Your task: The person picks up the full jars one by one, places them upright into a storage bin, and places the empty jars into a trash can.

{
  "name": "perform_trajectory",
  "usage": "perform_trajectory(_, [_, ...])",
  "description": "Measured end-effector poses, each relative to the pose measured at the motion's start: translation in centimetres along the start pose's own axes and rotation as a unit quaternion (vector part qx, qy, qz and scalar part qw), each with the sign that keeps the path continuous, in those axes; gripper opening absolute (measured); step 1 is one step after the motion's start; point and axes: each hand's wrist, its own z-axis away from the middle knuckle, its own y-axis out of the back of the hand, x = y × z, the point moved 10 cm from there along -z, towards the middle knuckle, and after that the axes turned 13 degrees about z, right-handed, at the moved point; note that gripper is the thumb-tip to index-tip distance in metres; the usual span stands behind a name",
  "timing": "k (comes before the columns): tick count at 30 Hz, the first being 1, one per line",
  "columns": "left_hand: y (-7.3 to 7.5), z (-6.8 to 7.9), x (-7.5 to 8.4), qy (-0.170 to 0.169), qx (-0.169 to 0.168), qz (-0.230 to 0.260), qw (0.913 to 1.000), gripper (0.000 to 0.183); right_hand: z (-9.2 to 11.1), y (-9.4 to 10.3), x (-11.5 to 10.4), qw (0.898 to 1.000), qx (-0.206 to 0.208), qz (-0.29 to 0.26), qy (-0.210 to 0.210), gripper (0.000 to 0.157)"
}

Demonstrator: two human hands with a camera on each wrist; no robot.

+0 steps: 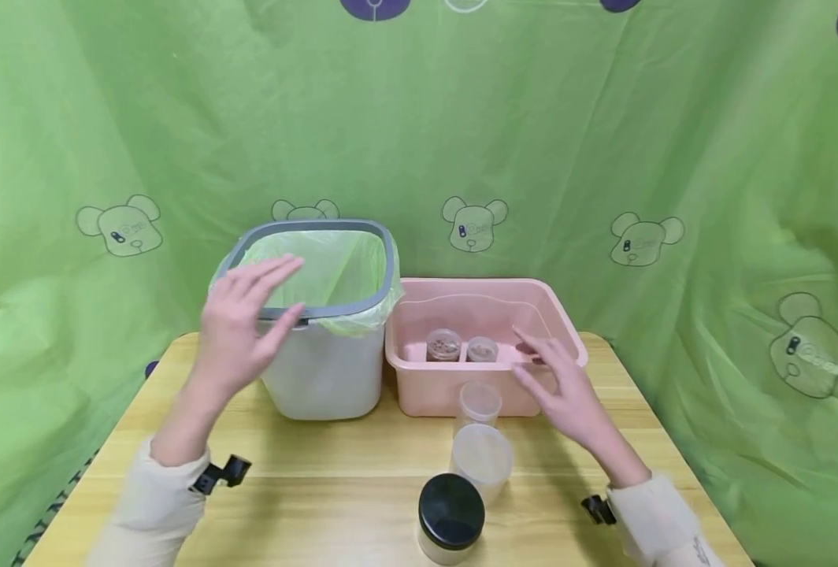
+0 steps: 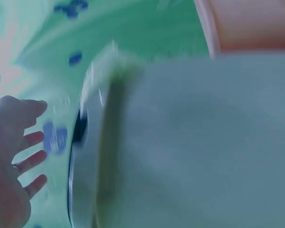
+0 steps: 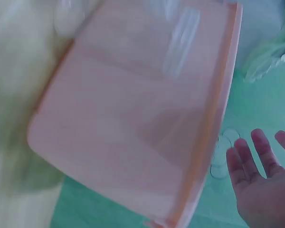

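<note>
From where I stand, I see two bare hands raised over a pale wood-grain table (image 1: 320, 488), one near each of two containers. The left hand (image 1: 238, 327) hangs at the near left corner of a white plastic bin with a grey rim (image 1: 330, 382), which is lined with a thin, translucent green bag (image 1: 344, 268). Its thumb stands well away from the fingers, and the fingers are apart with nothing between them; the left wrist view shows a gap between the fingertips and the bin.

The right hand (image 1: 564, 390) is near the right end of a pink rectangular plastic tub (image 1: 419, 394), just beside the bin. Its fingers are spread and hold nothing, and the right wrist view shows them apart from the tub's rim.

Inside the tub, two small clear round jars sit side by side; the left one (image 1: 443, 345) has dark specks in it, the other (image 1: 482, 350) is a little smaller. In front of the tub, a small clear jar (image 1: 480, 402), a wider frosted jar (image 1: 482, 463) and a jar with a round black lid (image 1: 450, 516) stand in a rough line on the table. I can't tell whether these three touch.

Both sleeves are white, each with a small black device at the wrist. Green cloth printed with bear heads (image 1: 568, 142) hangs behind.
</note>
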Motion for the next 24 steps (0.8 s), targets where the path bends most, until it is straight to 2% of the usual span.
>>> perform_trajectory(5, [3.1,1.7,-5.5,0.101,0.03,0.001,0.9945,0.051,2.6,-2.1,-0.9,0.999,-0.041,-0.01,0.02,0.068])
perform_trajectory(10, [4.2,4.0,-9.5,0.214,0.03,0.035,0.9758,0.051,4.7,-4.3,-0.8,0.995,-0.088,-0.028,0.032,0.073])
perform_trajectory(17, [3.8,6.3,-11.6,0.297,0.037,0.087,0.9501,0.049,6.9,-6.2,-0.3,0.991,-0.123,-0.036,0.048,0.081])
perform_trajectory(20, [3.4,6.8,-12.0,0.315,0.04,0.104,0.9423,0.048,7.5,-6.4,-0.4,0.988,-0.131,-0.046,0.062,0.08])
perform_trajectory(24, [3.2,7.3,-12.3,0.323,0.048,0.12,0.9377,0.049,7.8,-6.7,-0.7,0.984,-0.142,-0.063,0.083,0.079])
